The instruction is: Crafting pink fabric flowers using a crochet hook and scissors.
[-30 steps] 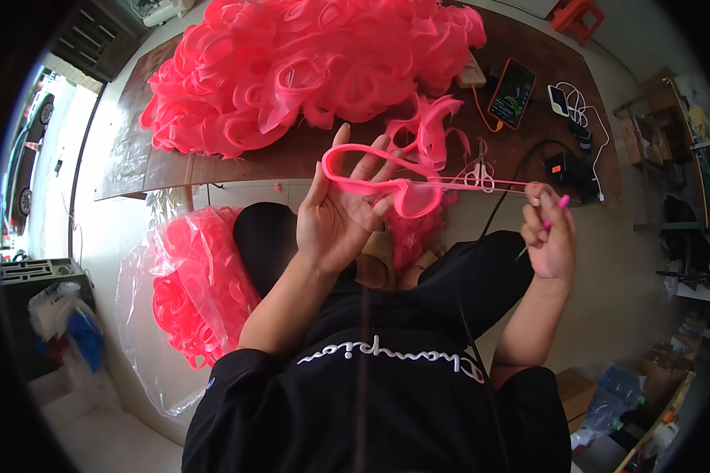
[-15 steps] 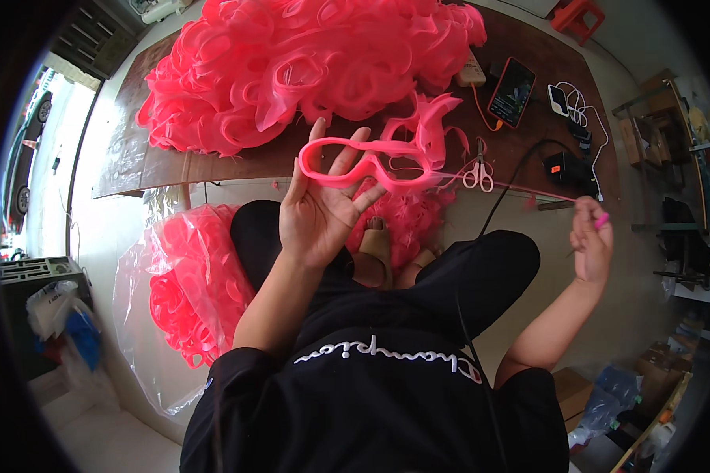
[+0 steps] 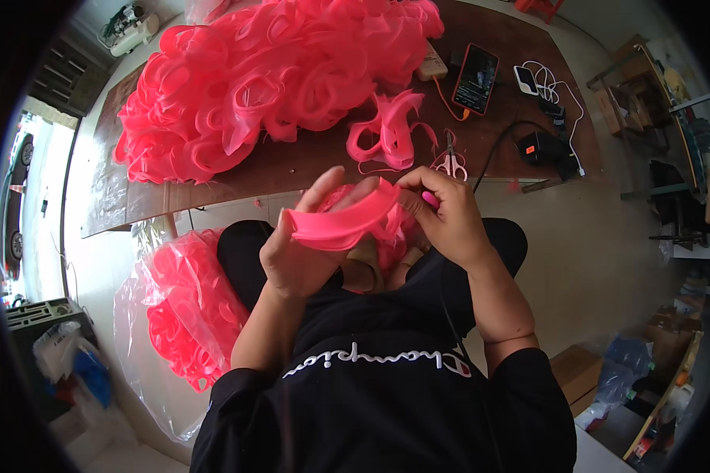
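A glossy pink goggle-shaped frame (image 3: pixel 343 227), soft-looking, is held edge-on above my lap. My left hand (image 3: pixel 300 256) supports it from the left, its thumb and fingers curved round that end. At the frame's right end, my right hand (image 3: pixel 450 213) is closed in a pinch against the pink edge; its fingertips are partly hidden. A small bright pink piece (image 3: pixel 431 199) shows at the right fingers, and I cannot make out what it is. Just beyond, on the table edge, lies a loose pink frame with sheet scraps (image 3: pixel 386 142), beside small scissors (image 3: pixel 451 162).
A big heap of pink frames (image 3: pixel 268 94) covers the brown table's (image 3: pixel 166 197) left side. A phone (image 3: pixel 476 79), white cable (image 3: pixel 564 87) and black adapter (image 3: pixel 540 150) lie right. A clear bag of pink pieces (image 3: pixel 189 307) stands left of my legs; a cardboard box (image 3: pixel 576 374) sits right.
My right hand has come back from far right to the frame's right end. The strand stretched towards it no longer shows. The frame has tipped from facing up to edge-on and come lower.
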Motion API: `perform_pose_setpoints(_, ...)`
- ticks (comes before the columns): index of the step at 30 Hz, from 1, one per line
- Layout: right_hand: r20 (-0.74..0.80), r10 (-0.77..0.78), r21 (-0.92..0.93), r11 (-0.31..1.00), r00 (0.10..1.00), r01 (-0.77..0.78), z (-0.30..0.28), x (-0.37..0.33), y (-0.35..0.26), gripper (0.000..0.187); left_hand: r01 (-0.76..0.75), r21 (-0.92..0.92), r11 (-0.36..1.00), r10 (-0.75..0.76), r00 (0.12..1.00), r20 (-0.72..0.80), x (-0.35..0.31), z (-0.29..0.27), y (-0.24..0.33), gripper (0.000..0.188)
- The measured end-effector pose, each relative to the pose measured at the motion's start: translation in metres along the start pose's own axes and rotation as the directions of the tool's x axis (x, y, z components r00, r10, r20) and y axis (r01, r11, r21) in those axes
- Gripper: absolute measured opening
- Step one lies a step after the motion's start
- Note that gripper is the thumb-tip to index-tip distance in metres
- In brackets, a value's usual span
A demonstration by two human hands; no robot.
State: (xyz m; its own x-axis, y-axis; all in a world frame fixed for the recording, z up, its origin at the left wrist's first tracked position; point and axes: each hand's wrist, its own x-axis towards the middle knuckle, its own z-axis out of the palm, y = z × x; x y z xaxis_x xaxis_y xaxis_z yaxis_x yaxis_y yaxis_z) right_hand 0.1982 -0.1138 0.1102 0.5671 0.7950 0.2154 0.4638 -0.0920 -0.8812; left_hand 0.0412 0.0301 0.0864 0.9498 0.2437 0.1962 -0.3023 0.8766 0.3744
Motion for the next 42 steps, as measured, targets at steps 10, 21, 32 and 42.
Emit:
perform_pose_setpoints(10,0.225,-0.394,-0.343,0.824,0.891,0.451,0.001,-0.008,-0.01,0.014,0.401,0.578,0.711,-0.275,0.915,-0.297,0.004,-0.011,-0.001,0.036)
perform_pose_setpoints(21,-0.157,-0.32,-0.361,0.899,0.934,0.247,-0.013,-0.012,-0.004,0.012,0.025,0.095,0.995,0.008,0.942,-0.334,0.011,-0.016,0.007,0.034)
perform_pose_setpoints(32,-0.257,-0.022,-0.401,0.912,0.966,-0.086,-0.057,-0.034,0.027,0.012,-0.113,-0.334,0.936,0.029,0.969,-0.246,0.018,-0.014,0.014,0.045)
perform_pose_setpoints(42,-0.313,0.099,-0.303,0.932,0.945,-0.198,-0.072,-0.031,0.025,0.019,-0.175,-0.658,0.732,0.003,0.967,-0.253,0.011,-0.019,0.022,0.038)
